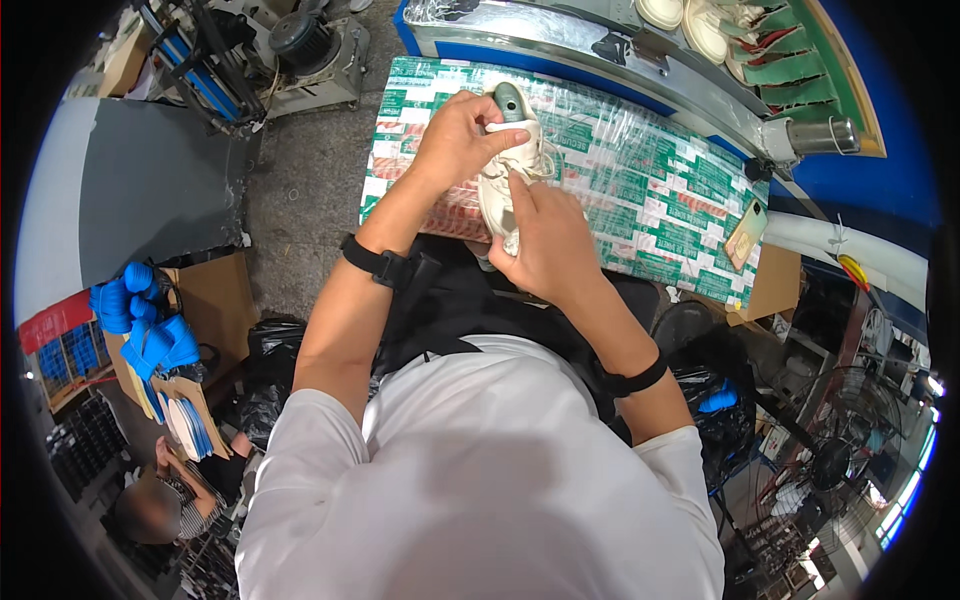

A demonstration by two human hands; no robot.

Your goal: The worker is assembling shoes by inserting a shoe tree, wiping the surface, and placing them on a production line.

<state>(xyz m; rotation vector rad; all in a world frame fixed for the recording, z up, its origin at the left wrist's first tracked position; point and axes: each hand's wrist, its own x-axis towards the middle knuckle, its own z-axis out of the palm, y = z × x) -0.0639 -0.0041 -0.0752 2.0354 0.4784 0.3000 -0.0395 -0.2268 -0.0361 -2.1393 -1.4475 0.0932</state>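
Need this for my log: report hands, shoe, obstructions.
Left hand gripping cream shoe near tongue. Right hand at laces. Phone off right, not in the way.

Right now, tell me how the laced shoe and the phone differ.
The shoe is rounded and laced; the phone is a flat rectangle. The shoe looks longer than the phone. The left hand and right hand touch the shoe; the phone lies untouched off to the right. Both show against the green-and-white table covering.

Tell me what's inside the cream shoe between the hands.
In the opening of the cream shoe, a grey-green insole with a dark round spot shows. Toward the toe, the tongue and upper cover the inside, so nothing there can be seen.
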